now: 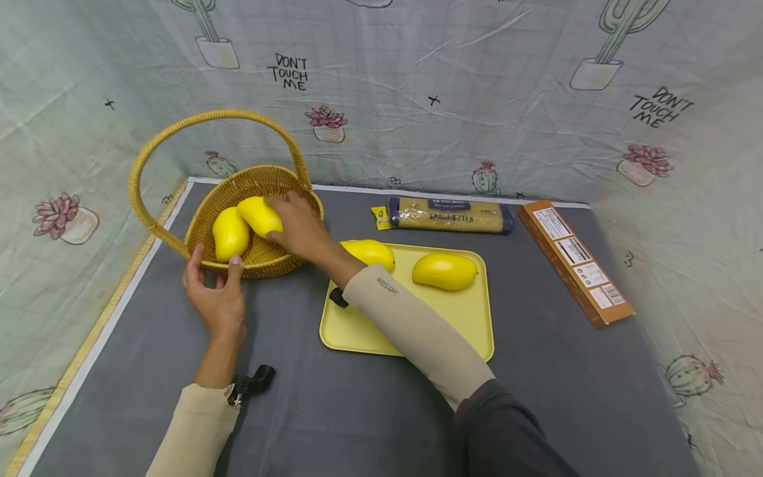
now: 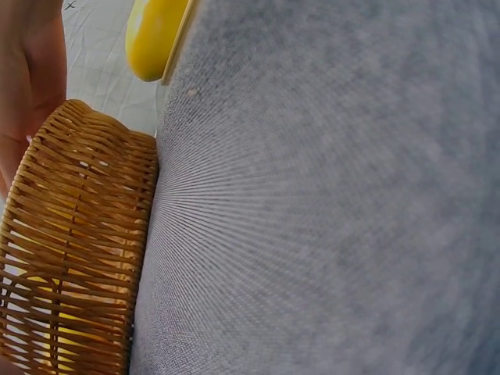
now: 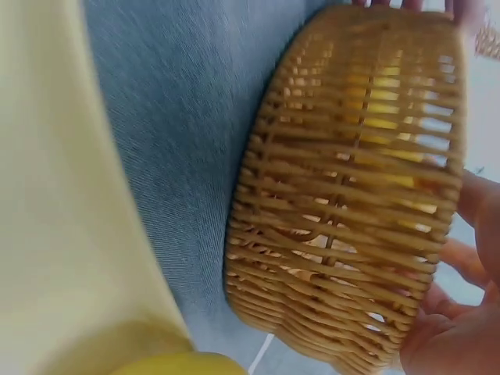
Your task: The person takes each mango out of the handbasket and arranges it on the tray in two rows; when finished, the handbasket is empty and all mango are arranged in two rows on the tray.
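A wicker basket point(image 1: 262, 265) with a tall hoop handle stands at the back left of the table. Inside lie two yellow mangoes, one mango point(image 1: 230, 234) on the left and another mango point(image 1: 259, 216) beside it. My right hand point(image 1: 300, 226) reaches over the basket's right side and grips that second mango; its fingertips are partly hidden. My left hand point(image 1: 217, 295) holds the basket's front rim, thumb and fingers apart along it. From the right wrist, the basket's woven wall point(image 3: 336, 195) shows, with yellow visible through the gaps.
A yellow tray point(image 1: 411, 318) right of the basket bears a mango point(image 1: 444, 271) and a second mango point(image 1: 372, 253), partly behind my right forearm. A spaghetti pack point(image 1: 450, 215) lies at the back, and a long brown box point(image 1: 575, 262) lies right. Printed cloth point(image 1: 381, 132) hangs behind.
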Available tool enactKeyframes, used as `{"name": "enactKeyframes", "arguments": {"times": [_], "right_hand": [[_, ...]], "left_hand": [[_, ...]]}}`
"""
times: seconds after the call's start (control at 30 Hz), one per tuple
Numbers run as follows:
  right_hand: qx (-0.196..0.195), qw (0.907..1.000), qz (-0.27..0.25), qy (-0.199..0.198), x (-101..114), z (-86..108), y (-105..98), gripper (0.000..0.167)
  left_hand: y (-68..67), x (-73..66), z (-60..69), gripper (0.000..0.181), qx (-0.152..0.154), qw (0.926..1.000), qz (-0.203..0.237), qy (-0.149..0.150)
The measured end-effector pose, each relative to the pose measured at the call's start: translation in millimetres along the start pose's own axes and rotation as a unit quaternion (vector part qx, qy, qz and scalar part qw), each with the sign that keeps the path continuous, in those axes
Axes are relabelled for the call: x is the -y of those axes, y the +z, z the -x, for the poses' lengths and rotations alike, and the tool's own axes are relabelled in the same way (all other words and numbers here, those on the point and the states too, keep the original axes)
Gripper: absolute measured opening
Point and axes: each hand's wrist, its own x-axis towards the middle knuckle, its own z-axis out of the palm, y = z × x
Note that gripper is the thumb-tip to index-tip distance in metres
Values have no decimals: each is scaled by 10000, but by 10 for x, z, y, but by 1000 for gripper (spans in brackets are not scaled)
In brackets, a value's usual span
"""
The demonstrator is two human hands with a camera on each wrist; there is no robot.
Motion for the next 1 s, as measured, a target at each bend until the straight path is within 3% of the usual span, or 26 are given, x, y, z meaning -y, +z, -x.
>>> {"name": "enactKeyframes", "arguments": {"times": [0.3, 0.7, 1.0], "right_hand": [[-653, 9961, -536, -249, 53, 315, -100, 72], [-1131, 9846, -1232, -517, 54, 789, -302, 72], [-1049, 9847, -1285, -539, 4, 1138, -438, 74]], "left_hand": [[-11, 46, -32, 67, 4, 10000, 26, 8], [-9, 31, -26, 67, -37, 10000, -62, -19], [19, -84, 47, 67, -6, 10000, -43, -5]]}}
